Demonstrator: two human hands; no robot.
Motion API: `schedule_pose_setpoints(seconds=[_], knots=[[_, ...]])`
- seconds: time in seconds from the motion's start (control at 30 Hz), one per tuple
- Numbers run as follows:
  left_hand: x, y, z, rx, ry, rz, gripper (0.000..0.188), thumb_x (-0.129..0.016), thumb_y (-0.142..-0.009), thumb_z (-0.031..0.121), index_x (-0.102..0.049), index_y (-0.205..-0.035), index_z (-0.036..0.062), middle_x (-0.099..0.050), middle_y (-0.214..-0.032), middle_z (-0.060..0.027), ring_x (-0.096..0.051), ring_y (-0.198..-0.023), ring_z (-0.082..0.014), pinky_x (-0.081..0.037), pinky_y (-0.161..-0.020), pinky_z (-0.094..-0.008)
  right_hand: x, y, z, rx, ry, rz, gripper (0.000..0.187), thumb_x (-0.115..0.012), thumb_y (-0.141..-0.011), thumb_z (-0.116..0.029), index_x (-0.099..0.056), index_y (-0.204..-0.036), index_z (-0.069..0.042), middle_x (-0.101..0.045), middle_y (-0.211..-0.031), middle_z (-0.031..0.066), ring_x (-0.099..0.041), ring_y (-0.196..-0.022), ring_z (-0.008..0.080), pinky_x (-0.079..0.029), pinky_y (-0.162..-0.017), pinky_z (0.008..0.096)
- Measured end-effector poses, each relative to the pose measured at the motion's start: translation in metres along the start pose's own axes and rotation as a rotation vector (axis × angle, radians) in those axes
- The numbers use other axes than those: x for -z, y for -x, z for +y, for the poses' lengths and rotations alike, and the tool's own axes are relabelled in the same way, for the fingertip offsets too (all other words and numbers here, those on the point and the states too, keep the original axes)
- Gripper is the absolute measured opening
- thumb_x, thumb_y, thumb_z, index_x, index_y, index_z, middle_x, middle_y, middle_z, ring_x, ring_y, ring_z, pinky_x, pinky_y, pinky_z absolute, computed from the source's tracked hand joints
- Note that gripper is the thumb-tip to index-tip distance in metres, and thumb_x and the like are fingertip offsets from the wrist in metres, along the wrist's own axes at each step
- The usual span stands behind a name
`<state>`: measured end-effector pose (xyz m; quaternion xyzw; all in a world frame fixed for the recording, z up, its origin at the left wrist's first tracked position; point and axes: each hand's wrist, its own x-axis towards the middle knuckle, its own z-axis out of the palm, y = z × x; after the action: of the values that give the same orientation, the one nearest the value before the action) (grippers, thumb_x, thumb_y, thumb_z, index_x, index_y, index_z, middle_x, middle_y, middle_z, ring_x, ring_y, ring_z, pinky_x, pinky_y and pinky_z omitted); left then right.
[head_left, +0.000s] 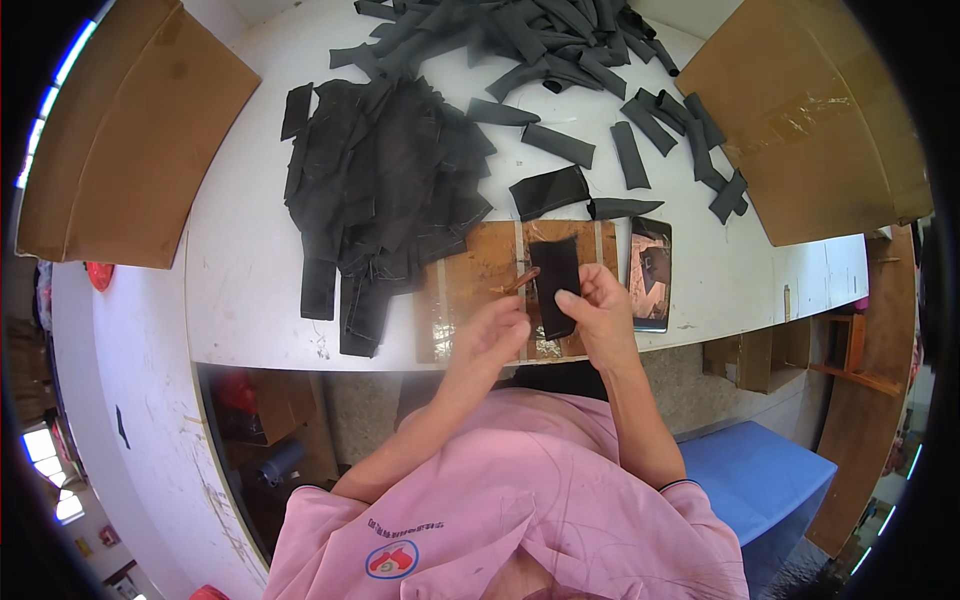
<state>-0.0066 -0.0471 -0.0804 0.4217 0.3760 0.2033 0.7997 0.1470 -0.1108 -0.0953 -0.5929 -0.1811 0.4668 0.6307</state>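
My right hand (598, 312) grips a flat rectangular black fabric piece (556, 275), thumb on top. It is held upright over a brown board (440, 300) at the table's front edge. Just left of the fabric is my left hand (492, 332), its fingers curled together; what they hold, if anything, is hidden. A small brown stick-like object (521, 281) lies above the left fingertips and reaches the fabric's left edge; I cannot tell whether that hand touches it. Two more black pieces, one wide (550, 192) and one narrow (625, 208), lie beyond the board.
A big heap of flat black fabric pieces (375, 180) is at the left. Rolled black tubes (560, 45) pile up at the back. Cardboard boxes stand left (135, 130) and right (810, 120). A dark-framed phone-like object (651, 275) lies right of the board; a blue stool (755, 480) stands below.
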Motion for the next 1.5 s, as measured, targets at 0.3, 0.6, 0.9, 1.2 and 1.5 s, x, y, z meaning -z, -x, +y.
schedule_pose_setpoints(seconds=[0.3, 0.6, 0.9, 1.2, 1.5], knots=[[-0.009, 0.003, 0.043, -0.431, -0.563, -0.068, 0.010, -0.058, -0.075, 0.000, -0.060, -0.085, 0.0006, -0.058, -0.088, -0.0059, -0.052, -0.082, -0.0117, -0.043, -0.068, -0.0254, -0.019, 0.043, -0.024, 0.418, 0.285, 0.025, 0.054, -0.072, -0.062, -0.005, -0.045, -0.108, -0.001, -0.050, -0.103, 0.0111, -0.050, -0.095, 0.0181, -0.041, -0.080, 0.0295], [-0.002, 0.024, 0.106, -0.838, -1.020, -0.297, 0.014, -0.059, -0.066, -0.004, -0.059, -0.079, 0.0021, -0.057, -0.086, -0.0088, -0.052, -0.083, -0.0268, -0.042, -0.071, -0.0318, -0.031, 0.040, -0.063, 0.520, 0.570, -0.424, 0.045, -0.074, -0.061, -0.014, -0.054, -0.099, -0.001, -0.056, -0.088, 0.0105, -0.056, -0.082, 0.0234, -0.045, -0.070, 0.0311], [-0.008, 0.032, 0.062, -0.728, -0.690, 0.314, 0.024, -0.058, -0.077, 0.001, -0.051, -0.100, -0.0012, -0.053, -0.091, -0.0064, -0.050, -0.081, -0.0129, -0.040, -0.074, -0.0236, -0.057, 0.036, -0.040, 0.665, 0.613, 0.095, 0.019, -0.070, -0.054, 0.001, -0.058, -0.068, 0.000, -0.051, -0.063, 0.0073, -0.051, -0.055, 0.0217, -0.039, -0.048, 0.0306], [-0.011, 0.047, 0.059, -0.301, -0.072, 0.074, 0.020, -0.059, -0.079, 0.009, -0.050, -0.094, -0.0005, -0.053, -0.085, -0.0041, -0.050, -0.075, -0.0088, -0.041, -0.066, -0.0227, -0.058, 0.024, -0.033, 1.058, 0.875, 0.156, 0.019, -0.065, -0.049, 0.002, -0.052, -0.063, -0.002, -0.044, -0.058, 0.0068, -0.044, -0.051, 0.0224, -0.032, -0.046, 0.0325], [-0.006, 0.043, 0.063, -0.234, 0.037, 0.132, 0.012, -0.057, -0.079, 0.004, -0.052, -0.089, -0.0004, -0.055, -0.081, -0.0011, -0.051, -0.072, -0.0064, -0.040, -0.062, -0.0188, -0.058, 0.024, -0.028, 1.122, 1.010, 0.103, 0.020, -0.058, -0.048, 0.001, -0.054, -0.067, -0.001, -0.043, -0.058, 0.0064, -0.043, -0.052, 0.0219, -0.030, -0.046, 0.0322]])
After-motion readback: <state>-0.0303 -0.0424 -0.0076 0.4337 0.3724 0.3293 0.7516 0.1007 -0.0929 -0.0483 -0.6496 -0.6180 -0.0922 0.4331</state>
